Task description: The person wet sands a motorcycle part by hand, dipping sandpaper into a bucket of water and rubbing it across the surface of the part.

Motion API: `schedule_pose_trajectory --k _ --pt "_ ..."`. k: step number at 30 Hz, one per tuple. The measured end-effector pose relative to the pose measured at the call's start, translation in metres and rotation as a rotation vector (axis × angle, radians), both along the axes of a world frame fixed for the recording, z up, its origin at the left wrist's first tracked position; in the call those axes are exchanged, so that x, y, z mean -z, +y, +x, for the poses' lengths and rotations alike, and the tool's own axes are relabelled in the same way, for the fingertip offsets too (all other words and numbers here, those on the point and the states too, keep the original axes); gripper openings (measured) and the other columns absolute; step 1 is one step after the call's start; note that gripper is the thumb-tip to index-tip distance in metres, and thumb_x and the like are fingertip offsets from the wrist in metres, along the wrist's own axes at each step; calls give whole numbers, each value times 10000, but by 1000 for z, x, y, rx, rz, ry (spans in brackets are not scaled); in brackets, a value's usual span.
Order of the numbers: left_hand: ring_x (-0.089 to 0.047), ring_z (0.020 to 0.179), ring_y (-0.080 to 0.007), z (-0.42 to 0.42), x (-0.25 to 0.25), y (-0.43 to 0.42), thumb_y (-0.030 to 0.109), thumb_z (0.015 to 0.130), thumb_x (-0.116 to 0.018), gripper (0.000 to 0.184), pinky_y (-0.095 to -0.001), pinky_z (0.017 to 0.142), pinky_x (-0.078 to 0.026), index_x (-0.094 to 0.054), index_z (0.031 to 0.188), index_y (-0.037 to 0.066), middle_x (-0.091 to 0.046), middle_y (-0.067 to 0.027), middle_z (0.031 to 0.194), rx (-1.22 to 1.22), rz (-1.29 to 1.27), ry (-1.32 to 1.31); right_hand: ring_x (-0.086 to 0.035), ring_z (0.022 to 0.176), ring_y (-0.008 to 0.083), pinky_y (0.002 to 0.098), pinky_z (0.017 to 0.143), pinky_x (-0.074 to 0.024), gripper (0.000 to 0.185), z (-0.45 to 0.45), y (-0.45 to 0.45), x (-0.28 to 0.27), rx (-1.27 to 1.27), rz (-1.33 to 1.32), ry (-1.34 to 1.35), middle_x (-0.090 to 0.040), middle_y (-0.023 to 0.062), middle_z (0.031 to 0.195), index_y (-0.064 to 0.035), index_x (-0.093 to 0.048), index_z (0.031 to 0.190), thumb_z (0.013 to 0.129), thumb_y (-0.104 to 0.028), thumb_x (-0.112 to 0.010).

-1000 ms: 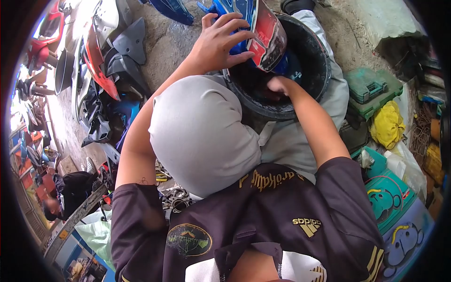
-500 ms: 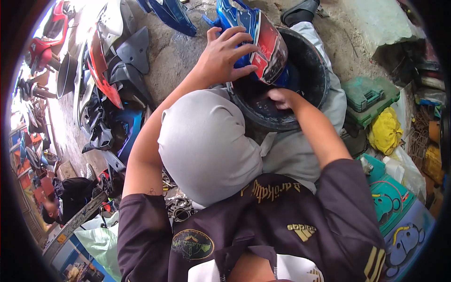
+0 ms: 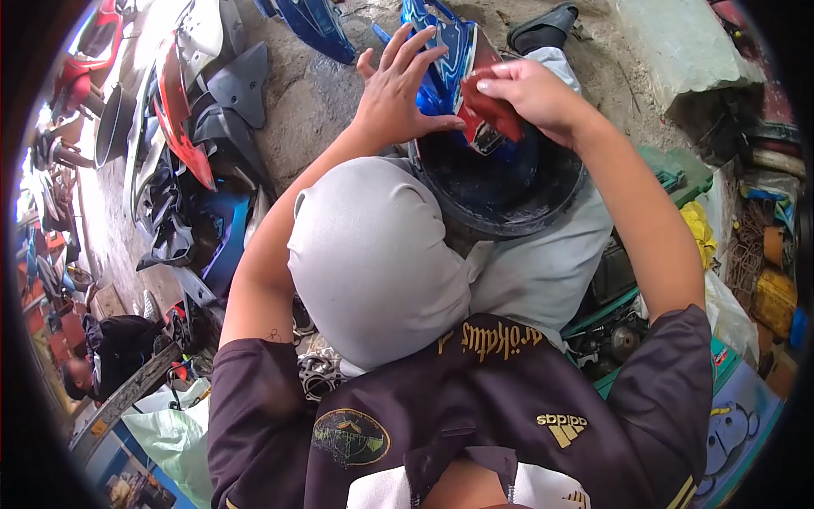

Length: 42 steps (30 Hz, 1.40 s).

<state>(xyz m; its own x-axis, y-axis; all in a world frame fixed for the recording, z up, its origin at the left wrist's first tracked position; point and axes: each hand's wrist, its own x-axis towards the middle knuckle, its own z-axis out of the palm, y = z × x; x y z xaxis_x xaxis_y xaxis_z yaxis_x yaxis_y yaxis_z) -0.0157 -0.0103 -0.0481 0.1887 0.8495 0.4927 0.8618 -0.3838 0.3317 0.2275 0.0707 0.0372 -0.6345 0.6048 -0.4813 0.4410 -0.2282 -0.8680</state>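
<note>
A blue and red motorcycle body panel (image 3: 439, 64) with scuffed paint leans over a black tub (image 3: 500, 226). My left hand (image 3: 397, 97) has its fingers spread against the panel's left side, the thumb reaching the red lower part. Between the thumb and fingers of my right hand (image 3: 547, 95) is a bent reddish-brown piece of sandpaper (image 3: 494, 109), over the panel's red face. Part of that face is hidden behind the sandpaper and hand. Inside the tub, the surface looks dark and wet.
My grey-trousered knee (image 3: 373, 254) stands between my arms. Loose body panels (image 3: 237, 89) lie on the left, and another blue panel (image 3: 314, 30) at the top. A green case (image 3: 678, 174) and yellow bag (image 3: 700, 233) are right. Another person (image 3: 119, 348) is at far left.
My right hand has come up out of the tub to the panel's red face, and the sandpaper now shows in it. My left hand stays at the panel, its fingers slightly more raised.
</note>
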Motion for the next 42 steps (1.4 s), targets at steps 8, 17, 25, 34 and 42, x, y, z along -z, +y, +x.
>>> schedule_pose_trajectory --k 8,17,25,34,42 --pt "-229 1681 -356 0 7 -1 871 624 -876 1263 -714 1257 -144 -485 1637 226 -392 -74 1762 -37 -29 12 -732 1019 106 284 911 -585 304 -19 6 -1 58 243 -132 -799 59 1150 -3 -733 1349 1124 -125 -568" --pt "-246 1672 -367 0 1 0 881 624 -866 1181 -704 1261 -119 -566 1578 252 -418 -71 1748 -23 -25 27 -777 913 248 381 858 -587 296 28 -45 56 232 425 -49 -818 170 1040 -3 -785 1215 1021 -155 -622" --pt "-351 1632 -319 1 -13 8 846 570 -900 1055 -710 1235 -107 -689 1449 303 -581 -38 1610 175 -32 143 -760 949 394 454 844 -594 166 3 -95 88 738 953 -81 -764 192 1041 2 -766 1119 978 -28 -685" --pt "-577 1356 -245 8 -5 7 974 554 -761 1048 -583 1060 -248 -729 1316 255 -652 -34 1376 200 132 275 -663 1152 376 455 990 -528 221 9 -98 116 599 1133 6 -698 141 1184 -60 -782 1172 953 -86 -789" --pt "-569 1323 -224 13 -6 5 980 582 -727 930 -581 1034 -241 -754 1173 263 -663 -28 1289 189 147 239 -693 1021 342 427 880 -562 220 14 -103 116 548 1059 80 -682 153 1102 -60 -774 1190 969 -56 -766"
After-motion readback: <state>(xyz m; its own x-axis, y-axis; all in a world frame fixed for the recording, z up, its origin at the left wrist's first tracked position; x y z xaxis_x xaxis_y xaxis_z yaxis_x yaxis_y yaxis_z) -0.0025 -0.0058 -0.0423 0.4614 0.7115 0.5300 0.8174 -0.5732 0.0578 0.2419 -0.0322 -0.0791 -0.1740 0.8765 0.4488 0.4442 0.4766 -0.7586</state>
